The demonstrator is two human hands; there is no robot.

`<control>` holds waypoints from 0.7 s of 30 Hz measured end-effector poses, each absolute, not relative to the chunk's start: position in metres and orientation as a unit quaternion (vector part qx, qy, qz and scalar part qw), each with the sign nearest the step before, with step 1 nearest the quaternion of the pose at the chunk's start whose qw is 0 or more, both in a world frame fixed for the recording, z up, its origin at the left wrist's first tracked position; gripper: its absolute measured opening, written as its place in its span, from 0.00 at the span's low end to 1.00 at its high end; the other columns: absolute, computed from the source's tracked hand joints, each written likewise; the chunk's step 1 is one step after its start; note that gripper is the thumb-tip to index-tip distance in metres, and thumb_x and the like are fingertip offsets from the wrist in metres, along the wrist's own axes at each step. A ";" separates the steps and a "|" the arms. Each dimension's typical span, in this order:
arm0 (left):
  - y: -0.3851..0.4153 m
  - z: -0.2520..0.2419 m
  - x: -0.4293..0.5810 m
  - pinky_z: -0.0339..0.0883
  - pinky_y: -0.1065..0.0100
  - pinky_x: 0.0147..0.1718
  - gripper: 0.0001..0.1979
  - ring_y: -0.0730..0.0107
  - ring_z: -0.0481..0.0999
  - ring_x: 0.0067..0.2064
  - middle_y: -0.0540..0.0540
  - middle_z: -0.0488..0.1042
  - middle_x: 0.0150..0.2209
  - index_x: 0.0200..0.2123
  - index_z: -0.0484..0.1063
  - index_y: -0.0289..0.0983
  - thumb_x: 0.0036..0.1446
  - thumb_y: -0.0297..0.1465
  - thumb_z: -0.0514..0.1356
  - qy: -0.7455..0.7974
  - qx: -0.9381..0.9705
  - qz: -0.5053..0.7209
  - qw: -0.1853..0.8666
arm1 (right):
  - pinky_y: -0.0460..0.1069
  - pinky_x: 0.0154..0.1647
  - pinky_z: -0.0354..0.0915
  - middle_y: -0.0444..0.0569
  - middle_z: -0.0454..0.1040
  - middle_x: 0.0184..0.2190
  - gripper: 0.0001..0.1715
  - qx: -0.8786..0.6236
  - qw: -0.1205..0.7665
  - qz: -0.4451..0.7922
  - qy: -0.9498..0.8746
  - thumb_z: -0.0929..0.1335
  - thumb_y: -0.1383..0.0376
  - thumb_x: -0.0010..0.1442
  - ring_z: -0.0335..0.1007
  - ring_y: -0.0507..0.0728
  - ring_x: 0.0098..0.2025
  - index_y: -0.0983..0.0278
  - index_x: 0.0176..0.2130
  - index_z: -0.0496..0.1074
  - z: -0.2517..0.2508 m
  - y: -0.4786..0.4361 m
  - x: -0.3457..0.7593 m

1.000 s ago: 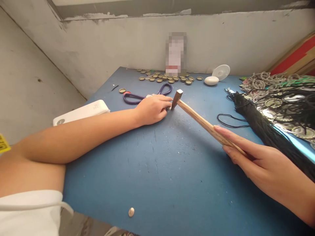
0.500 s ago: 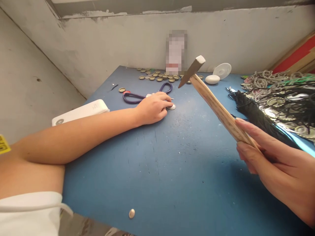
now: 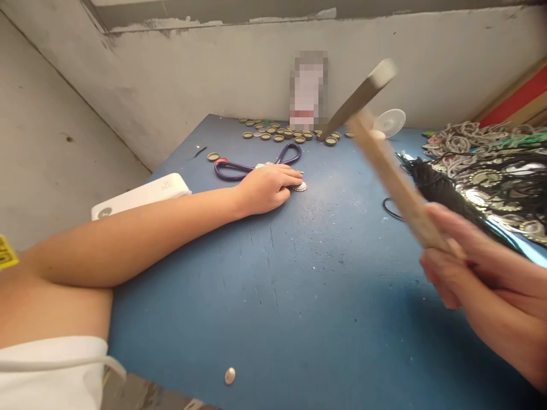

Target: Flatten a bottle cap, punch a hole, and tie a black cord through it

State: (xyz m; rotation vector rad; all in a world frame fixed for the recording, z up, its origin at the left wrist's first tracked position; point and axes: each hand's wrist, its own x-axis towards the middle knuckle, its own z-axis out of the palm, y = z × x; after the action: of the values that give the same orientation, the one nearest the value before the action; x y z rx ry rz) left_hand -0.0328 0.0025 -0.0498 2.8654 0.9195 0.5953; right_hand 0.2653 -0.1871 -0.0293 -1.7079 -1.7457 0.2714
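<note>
My left hand rests on the blue table, its fingertips pressed on a bottle cap that lies flat there. Just behind that hand are the purple handles of a pair of scissors; the hand covers part of them. In my right hand is a hammer, gripped by its wooden handle. Its metal head is raised above the table, tilted and a little blurred.
Several bottle caps lie along the wall. At the right is a heap of cords and black tassels. A white box lies beside my left forearm. A white disc leans at the back. One small pale piece lies near the front edge.
The hammer has risen, its head moving up and to the right, and my right hand has shifted slightly right. My left hand stays on the bottle cap.
</note>
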 end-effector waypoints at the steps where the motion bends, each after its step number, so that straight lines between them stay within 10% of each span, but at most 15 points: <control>1: 0.003 -0.049 -0.033 0.69 0.56 0.65 0.24 0.62 0.76 0.62 0.50 0.79 0.58 0.50 0.81 0.42 0.57 0.19 0.53 0.297 0.934 0.192 0.042 | 0.56 0.33 0.80 0.45 0.84 0.33 0.31 -0.652 0.308 0.132 -0.680 0.67 0.53 0.61 0.82 0.62 0.30 0.52 0.61 0.76 -0.029 -0.183 0.265; 8: 0.000 -0.050 -0.032 0.74 0.59 0.59 0.22 0.60 0.79 0.58 0.46 0.80 0.56 0.47 0.81 0.39 0.55 0.19 0.54 0.298 0.928 0.221 0.027 | 0.61 0.39 0.81 0.47 0.74 0.16 0.41 -0.686 0.244 0.228 -0.647 0.64 0.47 0.55 0.84 0.71 0.40 0.63 0.60 0.78 -0.017 -0.167 0.256; 21: 0.000 -0.050 -0.032 0.71 0.54 0.61 0.22 0.56 0.77 0.59 0.39 0.79 0.55 0.51 0.80 0.34 0.56 0.19 0.54 0.289 0.939 0.189 0.000 | 0.56 0.40 0.81 0.40 0.82 0.26 0.30 -0.676 0.297 0.116 -0.664 0.69 0.52 0.62 0.76 0.58 0.20 0.50 0.62 0.75 -0.028 -0.183 0.268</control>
State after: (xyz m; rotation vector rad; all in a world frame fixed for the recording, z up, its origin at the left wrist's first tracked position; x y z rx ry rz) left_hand -0.0324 -0.0003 -0.0500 2.9498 0.9073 0.5925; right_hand 0.2677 -0.1830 -0.0276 -1.7978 -1.7660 0.3089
